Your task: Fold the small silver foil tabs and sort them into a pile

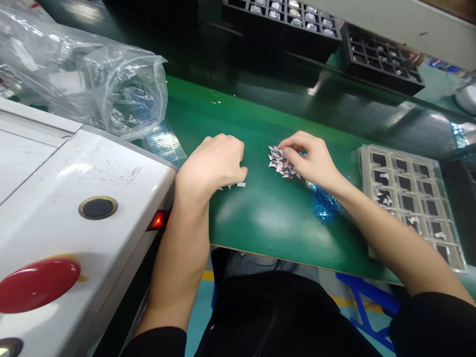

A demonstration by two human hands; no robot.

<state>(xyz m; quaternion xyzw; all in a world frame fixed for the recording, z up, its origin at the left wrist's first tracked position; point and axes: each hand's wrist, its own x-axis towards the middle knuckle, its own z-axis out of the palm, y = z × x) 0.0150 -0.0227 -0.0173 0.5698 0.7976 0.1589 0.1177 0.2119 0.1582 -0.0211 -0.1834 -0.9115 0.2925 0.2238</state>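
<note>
The right hand pinched pieces at the pile of small metal parts; the left hand, left of the pile, curled closed, knuckles up, on the green mat.

Bare green table lay open between the white machine at left and the clear compartment tray at right; black trays blocked the far edge.

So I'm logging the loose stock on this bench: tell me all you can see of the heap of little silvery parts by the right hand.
The heap of small parts is a loose jumble of tiny silvery-white pieces, metallic-looking, each too small to make out. It lies on the green mat, mid-bench. The right hand rests on its right edge, fingertips in the pieces. A few stray pieces lie apart under the left hand.
</note>
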